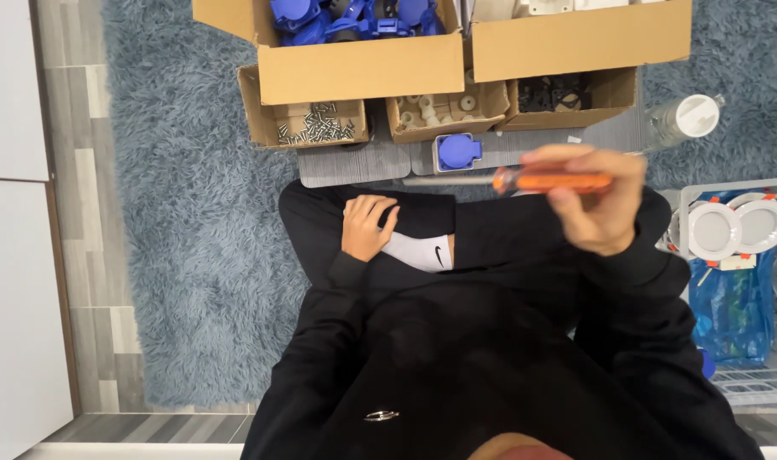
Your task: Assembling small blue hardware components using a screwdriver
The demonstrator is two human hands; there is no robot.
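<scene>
Overhead, right hand (599,209) fingers (605,162) seemingly curled around orange screwdriver (559,181).

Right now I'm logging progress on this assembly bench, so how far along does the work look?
Done: nothing clearly finished. In hand: the right hand holds an orange-handled screwdriver; the left hand rests on the leg. Left: a blue socket part lies on the grey mat, and the box of screws looks well stocked.

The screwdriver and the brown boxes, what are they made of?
The screwdriver in the right hand seems to have a see-through orange plastic handle, glossy, and a grey shaft that looks like metal. The brown boxes look like cardboard: dull brown, with folded flaps. The left hand rests on a white sock, likely knitted cloth.
</scene>
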